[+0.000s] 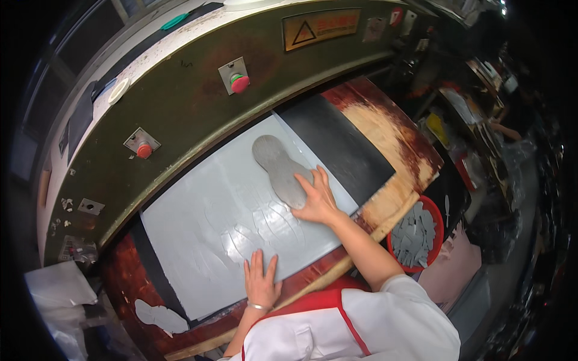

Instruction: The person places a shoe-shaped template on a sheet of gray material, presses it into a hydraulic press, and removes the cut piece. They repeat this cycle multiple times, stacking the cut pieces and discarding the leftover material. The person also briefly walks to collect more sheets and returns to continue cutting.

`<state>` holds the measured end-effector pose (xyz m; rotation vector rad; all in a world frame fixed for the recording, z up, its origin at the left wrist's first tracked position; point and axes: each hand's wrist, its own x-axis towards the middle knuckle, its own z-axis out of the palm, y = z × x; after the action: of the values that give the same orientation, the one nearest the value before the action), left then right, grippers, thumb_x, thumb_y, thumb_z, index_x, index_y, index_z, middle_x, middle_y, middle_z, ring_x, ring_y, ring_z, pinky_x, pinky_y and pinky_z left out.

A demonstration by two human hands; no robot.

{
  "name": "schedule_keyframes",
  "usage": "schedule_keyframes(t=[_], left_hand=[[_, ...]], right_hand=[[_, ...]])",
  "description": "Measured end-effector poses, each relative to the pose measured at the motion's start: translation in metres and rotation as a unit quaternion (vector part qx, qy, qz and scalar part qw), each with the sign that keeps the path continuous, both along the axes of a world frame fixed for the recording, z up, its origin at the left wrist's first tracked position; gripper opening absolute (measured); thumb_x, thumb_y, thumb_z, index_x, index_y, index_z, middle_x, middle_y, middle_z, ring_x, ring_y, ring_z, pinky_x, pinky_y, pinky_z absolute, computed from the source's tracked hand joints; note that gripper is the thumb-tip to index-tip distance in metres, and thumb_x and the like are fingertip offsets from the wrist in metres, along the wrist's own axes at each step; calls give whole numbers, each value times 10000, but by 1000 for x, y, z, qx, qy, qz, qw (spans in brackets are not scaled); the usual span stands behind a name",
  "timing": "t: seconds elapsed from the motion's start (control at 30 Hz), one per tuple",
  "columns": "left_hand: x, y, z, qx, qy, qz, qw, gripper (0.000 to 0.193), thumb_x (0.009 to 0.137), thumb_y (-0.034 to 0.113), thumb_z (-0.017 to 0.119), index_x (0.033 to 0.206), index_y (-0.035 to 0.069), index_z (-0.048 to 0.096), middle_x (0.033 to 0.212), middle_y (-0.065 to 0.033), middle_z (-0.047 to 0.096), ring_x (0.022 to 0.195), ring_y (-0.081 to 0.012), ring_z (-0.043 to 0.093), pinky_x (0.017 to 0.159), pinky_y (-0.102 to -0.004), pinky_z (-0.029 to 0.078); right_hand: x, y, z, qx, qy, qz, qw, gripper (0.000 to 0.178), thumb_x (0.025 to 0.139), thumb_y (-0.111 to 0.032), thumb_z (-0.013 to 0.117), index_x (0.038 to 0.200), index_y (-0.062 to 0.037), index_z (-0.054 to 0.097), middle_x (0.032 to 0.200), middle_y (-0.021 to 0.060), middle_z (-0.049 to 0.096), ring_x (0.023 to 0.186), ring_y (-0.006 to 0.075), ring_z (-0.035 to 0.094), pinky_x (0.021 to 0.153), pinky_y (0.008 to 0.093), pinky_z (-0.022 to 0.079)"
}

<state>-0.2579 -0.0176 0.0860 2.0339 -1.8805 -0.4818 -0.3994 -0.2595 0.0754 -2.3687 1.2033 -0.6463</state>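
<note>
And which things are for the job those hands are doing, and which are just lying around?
In use:
grey sole-shaped piece touching the right hand
pale sheet touching the left hand

Probably just lying about:
green thing on the ledge
pink sheet beside the red tub

Left half of the sheet (pixel 180 240): open for passage from far left corner to near left corner. Far edge: bounded by the upright green beam (pixel 186 84), push-buttons (pixel 239 83) projecting. Right part: obstructed by the sole-shaped plate (pixel 271 157), lying near the far right corner; right hand (pixel 316 198) on its near end restricts entry from the near right corner. Near edge: left hand (pixel 262 286) obstructs the middle. Red basin (pixel 440 231) stands beside the board's (pixel 373 129) near right corner.
</note>
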Motion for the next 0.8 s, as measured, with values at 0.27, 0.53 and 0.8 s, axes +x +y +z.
schedule_keyframes(t=[0.27, 0.53, 0.8], left_hand=[[-6, 21, -2, -3, -38, -21, 999, 597, 753, -5, 554, 1335, 125, 519, 1422, -251, 373, 1315, -418, 372, 1064, -592, 282], [-45, 45, 12, 24, -10, -17, 1000, 590, 775, 72, 597, 1355, 103, 493, 1425, -254, 359, 1321, -432, 351, 1056, -608, 273], [-36, 7, 53, 160, -107, -105, 976, 599, 744, 332, 730, 1274, 117, 552, 1330, -198, 455, 1222, -364, 454, 1080, -576, 275]], right_hand=[[-59, -30, 39, 425, -373, -54, 823, 770, 566, -60, 851, 1244, -60, 488, 1096, 141, 588, 1031, 238, 572, 891, 364, 479], [-166, -29, 9, 0, 33, -137, 990, 727, 595, -177, 836, 1242, -63, 525, 1274, 263, 439, 1247, 414, 362, 1036, 503, 334], [-148, 35, -7, 126, -54, -40, 990, 692, 739, -153, 740, 1371, -109, 464, 714, 49, 560, 664, 207, 547, 630, 344, 483]])
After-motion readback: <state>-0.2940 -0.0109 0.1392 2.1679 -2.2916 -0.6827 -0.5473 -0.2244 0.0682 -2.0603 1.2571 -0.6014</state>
